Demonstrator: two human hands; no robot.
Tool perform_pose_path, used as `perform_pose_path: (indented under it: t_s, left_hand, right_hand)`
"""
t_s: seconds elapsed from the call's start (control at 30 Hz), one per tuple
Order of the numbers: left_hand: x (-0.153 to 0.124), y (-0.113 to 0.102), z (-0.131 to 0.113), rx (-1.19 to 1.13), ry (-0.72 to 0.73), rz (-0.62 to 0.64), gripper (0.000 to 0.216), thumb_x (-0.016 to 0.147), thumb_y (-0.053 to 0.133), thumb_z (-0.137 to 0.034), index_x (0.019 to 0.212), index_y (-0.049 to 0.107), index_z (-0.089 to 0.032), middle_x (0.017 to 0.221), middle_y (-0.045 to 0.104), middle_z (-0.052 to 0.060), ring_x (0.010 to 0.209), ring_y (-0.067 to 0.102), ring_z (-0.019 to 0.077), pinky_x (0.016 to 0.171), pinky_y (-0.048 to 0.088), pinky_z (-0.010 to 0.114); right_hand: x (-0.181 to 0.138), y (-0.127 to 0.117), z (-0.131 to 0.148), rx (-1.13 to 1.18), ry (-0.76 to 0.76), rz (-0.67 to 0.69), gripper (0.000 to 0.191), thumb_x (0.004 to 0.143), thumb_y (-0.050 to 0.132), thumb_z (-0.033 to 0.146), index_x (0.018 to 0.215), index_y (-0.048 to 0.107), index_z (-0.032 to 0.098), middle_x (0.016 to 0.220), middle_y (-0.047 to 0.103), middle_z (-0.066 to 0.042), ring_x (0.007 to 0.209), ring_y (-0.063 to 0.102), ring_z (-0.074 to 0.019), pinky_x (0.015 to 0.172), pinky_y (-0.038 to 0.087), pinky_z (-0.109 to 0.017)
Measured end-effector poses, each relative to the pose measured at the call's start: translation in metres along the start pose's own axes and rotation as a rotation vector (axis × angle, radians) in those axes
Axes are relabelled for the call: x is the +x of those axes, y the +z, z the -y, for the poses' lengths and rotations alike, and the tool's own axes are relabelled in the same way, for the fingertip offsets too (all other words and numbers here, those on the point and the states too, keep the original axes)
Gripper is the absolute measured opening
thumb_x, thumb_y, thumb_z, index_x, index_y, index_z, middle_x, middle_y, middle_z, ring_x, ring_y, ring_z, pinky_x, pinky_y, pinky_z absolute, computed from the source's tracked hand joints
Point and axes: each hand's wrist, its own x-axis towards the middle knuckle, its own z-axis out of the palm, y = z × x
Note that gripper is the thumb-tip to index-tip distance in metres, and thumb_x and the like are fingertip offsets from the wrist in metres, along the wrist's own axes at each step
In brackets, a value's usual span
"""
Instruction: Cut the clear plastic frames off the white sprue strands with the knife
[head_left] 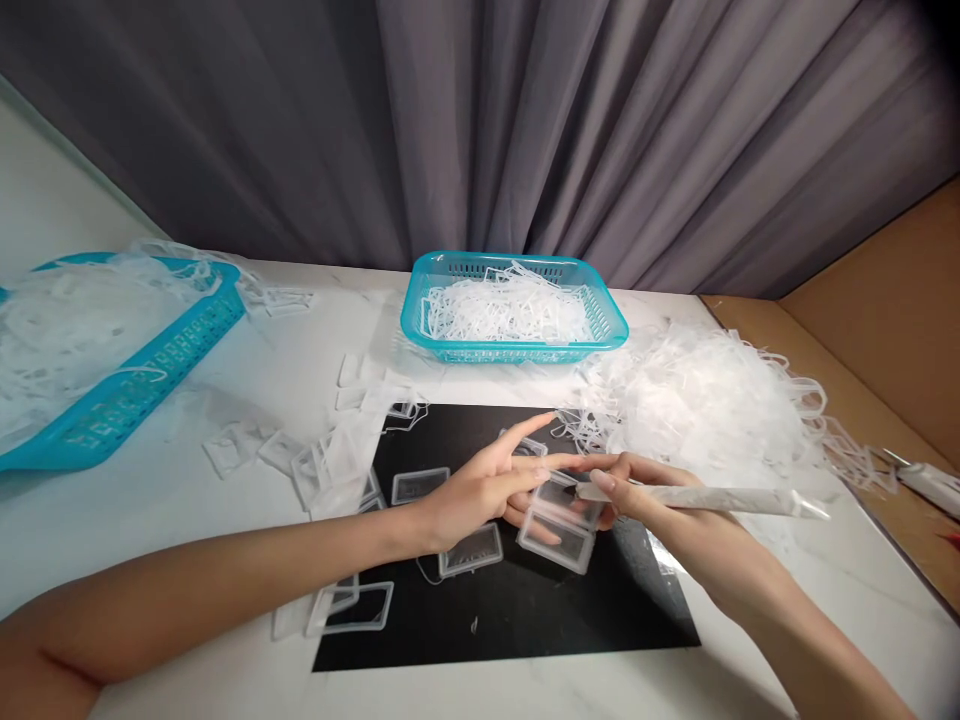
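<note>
My left hand (487, 485) grips a clear plastic case (559, 542) made of two rectangular halves joined side by side. Its index finger stretches forward, while the thumb and other fingers are at the case's left side. In my right hand (637, 490) is a slim pen-like tool (720, 500) wrapped in white, its tip pointing left over the case's upper half; the tip's kind is too small to tell. My right fingers reach behind the case's edge. Under both hands lies a black mat (517, 630). Loose clear frames, such as this rectangular one (470, 550), are scattered on it.
A blue basket (514, 352) of thin white plastic strips stands at the back. Another blue basket (150, 400) with clear pieces is at left. A heap of translucent plastic scraps (712, 400) lies at right, near a white-handled tool (930, 485). A grey curtain (465, 130) hangs behind.
</note>
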Motion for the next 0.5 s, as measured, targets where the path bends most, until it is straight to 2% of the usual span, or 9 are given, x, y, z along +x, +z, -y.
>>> perform_pose_path:
  t_s: [0.1, 0.17, 0.23, 0.3, 0.37, 0.43, 0.5]
  left_hand:
    - [-0.001, 0.000, -0.004, -0.090, -0.040, -0.021, 0.064, 0.089, 0.047, -0.017, 0.143, 0.014, -0.028, 0.138, 0.043, 0.017, 0.095, 0.066, 0.0266, 0.079, 0.053, 0.042]
    - [-0.001, 0.000, -0.006, -0.131, -0.039, -0.030, 0.063, 0.089, 0.047, -0.016, 0.143, 0.015, -0.028, 0.139, 0.042, 0.017, 0.096, 0.066, 0.0264, 0.079, 0.053, 0.041]
    - [-0.001, 0.000, -0.007, -0.171, -0.023, -0.040, 0.063, 0.089, 0.048, -0.016, 0.142, 0.016, -0.028, 0.139, 0.043, 0.016, 0.096, 0.066, 0.0257, 0.079, 0.053, 0.040]
    - [0.000, -0.002, -0.007, -0.214, -0.015, -0.059, 0.063, 0.088, 0.050, -0.016, 0.141, 0.017, -0.026, 0.139, 0.043, 0.016, 0.096, 0.066, 0.0244, 0.081, 0.052, 0.041]
    - [0.002, -0.004, -0.008, -0.252, -0.015, -0.086, 0.063, 0.087, 0.051, -0.014, 0.140, 0.019, -0.023, 0.138, 0.044, 0.017, 0.095, 0.066, 0.0225, 0.084, 0.050, 0.040]
    - [0.004, -0.005, -0.008, -0.278, -0.025, -0.110, 0.059, 0.086, 0.051, -0.012, 0.138, 0.024, -0.019, 0.138, 0.044, 0.017, 0.096, 0.066, 0.0212, 0.087, 0.049, 0.037]
    - [0.005, -0.006, -0.008, -0.297, -0.043, -0.120, 0.053, 0.085, 0.050, -0.009, 0.134, 0.031, -0.016, 0.138, 0.044, 0.017, 0.100, 0.064, 0.0218, 0.089, 0.047, 0.037]
  right_hand:
    - [-0.005, -0.005, -0.002, -0.122, -0.040, -0.112, 0.033, 0.084, 0.050, 0.050, 0.068, 0.057, 0.022, 0.127, 0.055, -0.004, 0.107, 0.057, -0.0271, 0.087, 0.046, -0.043]
    - [-0.012, -0.007, 0.000, -0.239, -0.119, -0.194, 0.031, 0.085, 0.049, 0.048, 0.067, 0.056, 0.023, 0.131, 0.052, -0.002, 0.114, 0.053, -0.0279, 0.088, 0.046, -0.043]
    - [-0.019, -0.006, 0.003, -0.361, -0.295, -0.160, 0.028, 0.088, 0.049, 0.042, 0.067, 0.055, 0.023, 0.129, 0.054, -0.001, 0.112, 0.055, -0.0249, 0.086, 0.049, -0.039]
    - [-0.023, 0.000, 0.003, -0.505, -0.541, -0.045, 0.024, 0.089, 0.050, 0.031, 0.068, 0.056, 0.022, 0.127, 0.056, -0.004, 0.112, 0.056, -0.0230, 0.086, 0.051, -0.034]
    - [-0.020, 0.009, -0.003, -0.686, -0.782, 0.003, 0.022, 0.087, 0.051, 0.021, 0.066, 0.056, 0.019, 0.129, 0.055, -0.011, 0.120, 0.050, -0.0262, 0.088, 0.050, -0.035]
    - [-0.013, 0.019, -0.012, -0.841, -0.951, -0.085, 0.024, 0.086, 0.050, 0.012, 0.063, 0.055, 0.017, 0.127, 0.055, -0.017, 0.124, 0.045, -0.0306, 0.082, 0.052, -0.039]
    - [-0.007, 0.025, -0.021, -0.854, -1.033, -0.198, 0.023, 0.086, 0.048, 0.008, 0.067, 0.056, 0.016, 0.118, 0.062, -0.019, 0.113, 0.055, -0.0284, 0.071, 0.053, -0.036]
